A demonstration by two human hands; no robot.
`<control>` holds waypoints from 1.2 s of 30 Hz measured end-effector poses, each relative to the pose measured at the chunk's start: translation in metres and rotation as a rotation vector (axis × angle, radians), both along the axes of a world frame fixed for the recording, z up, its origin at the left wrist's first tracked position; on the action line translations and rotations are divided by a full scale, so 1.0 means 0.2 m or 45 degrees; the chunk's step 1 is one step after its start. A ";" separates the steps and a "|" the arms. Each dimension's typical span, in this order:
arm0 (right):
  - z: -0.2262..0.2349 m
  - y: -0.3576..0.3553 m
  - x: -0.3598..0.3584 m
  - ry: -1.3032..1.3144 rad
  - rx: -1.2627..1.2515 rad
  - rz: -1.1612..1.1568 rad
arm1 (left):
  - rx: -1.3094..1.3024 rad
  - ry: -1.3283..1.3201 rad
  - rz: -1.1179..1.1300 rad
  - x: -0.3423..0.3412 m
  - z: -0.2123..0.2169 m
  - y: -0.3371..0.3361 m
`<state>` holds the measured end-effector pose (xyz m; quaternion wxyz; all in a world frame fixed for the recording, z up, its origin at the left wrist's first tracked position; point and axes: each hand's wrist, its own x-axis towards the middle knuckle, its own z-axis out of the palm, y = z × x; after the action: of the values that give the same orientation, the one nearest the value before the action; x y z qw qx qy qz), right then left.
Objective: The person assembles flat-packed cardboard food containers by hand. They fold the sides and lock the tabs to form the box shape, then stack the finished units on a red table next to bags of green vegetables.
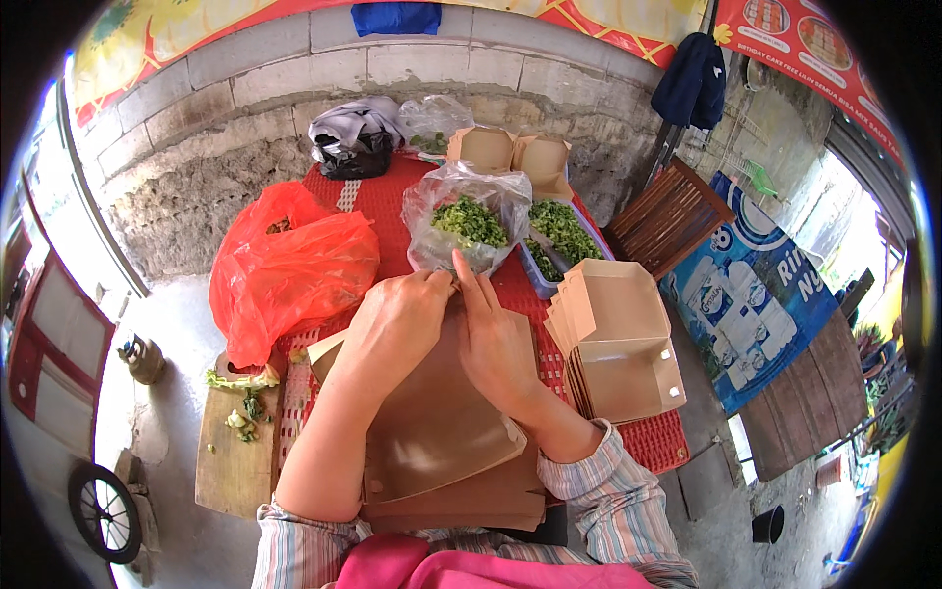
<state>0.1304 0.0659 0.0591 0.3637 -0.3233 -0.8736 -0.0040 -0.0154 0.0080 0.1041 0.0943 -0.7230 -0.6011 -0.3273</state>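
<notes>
A brown cardboard box blank (432, 417) lies in front of me, partly folded, on top of more flat cardboard (461, 510). At its far edge my left hand (404, 312) is closed, fingers pinched on the board. Beside it my right hand (496, 348) grips the same edge, index finger stretched forward; its thumb and fingertips are partly hidden. Just beyond the hands stands a clear plastic bag (427, 240) of chopped greens (471, 221). To the right is a stack of folded cardboard boxes (623, 339), the top one open.
A red plastic bag (285, 265) and a cutting board (231, 466) with vegetable scraps (243, 417) are on the left. A tub of greens (564, 236) holds a knife (551, 253). More open boxes (481, 147) and a black bag (355, 155) stand at the back of the red table (388, 196).
</notes>
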 end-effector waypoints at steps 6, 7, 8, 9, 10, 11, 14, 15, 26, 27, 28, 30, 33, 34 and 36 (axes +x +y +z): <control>0.05 0.01 -0.01 0.697 -0.672 0.559 | 0.020 -0.119 -0.014 -0.03 -0.01 0.02; 0.03 0.02 -0.02 0.731 -0.657 0.604 | -0.041 -0.140 0.007 -0.03 0.01 0.01; 0.01 0.03 -0.03 0.764 -0.642 0.648 | -0.102 -0.160 0.028 -0.02 0.02 0.00; 0.00 0.04 -0.03 0.797 -0.627 0.693 | -0.103 -0.179 0.022 -0.02 0.03 -0.01; 0.01 0.02 -0.03 0.771 -0.793 0.605 | -0.102 -0.200 0.021 -0.03 0.04 -0.02; 0.03 0.00 -0.02 0.743 -0.957 0.515 | -0.101 -0.220 0.019 -0.03 0.05 -0.02; -0.01 0.02 -0.04 0.902 -1.265 0.642 | -0.090 -0.282 -0.036 -0.03 0.05 -0.02; -0.02 0.03 -0.04 0.997 -1.334 0.753 | -0.044 -0.277 -0.077 -0.04 0.03 -0.01; -0.13 0.04 0.04 1.104 -1.360 0.819 | 0.360 0.099 0.166 0.13 0.05 -0.08; -0.13 0.04 0.05 1.093 -1.353 0.805 | 0.214 0.077 0.189 0.17 0.04 -0.13; -0.14 0.02 0.05 1.097 -1.363 0.838 | 0.216 0.029 0.147 0.20 0.02 -0.17; -0.15 0.00 0.06 1.110 -1.385 0.892 | 0.209 -0.073 0.053 0.27 -0.03 -0.23; -0.14 -0.03 0.08 1.007 -1.382 0.728 | 0.087 -0.009 0.122 0.24 -0.11 -0.27; -0.14 -0.05 0.08 0.995 -1.338 0.735 | 0.116 -0.119 0.105 0.23 -0.13 -0.28; -0.10 -0.07 0.08 0.993 -1.268 0.807 | 0.169 -0.341 0.067 0.22 -0.15 -0.29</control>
<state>0.1464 0.0509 0.0382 0.4426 -0.1592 -0.6298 0.6181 0.0277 -0.0494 0.0744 0.0695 -0.6490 -0.6040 -0.4572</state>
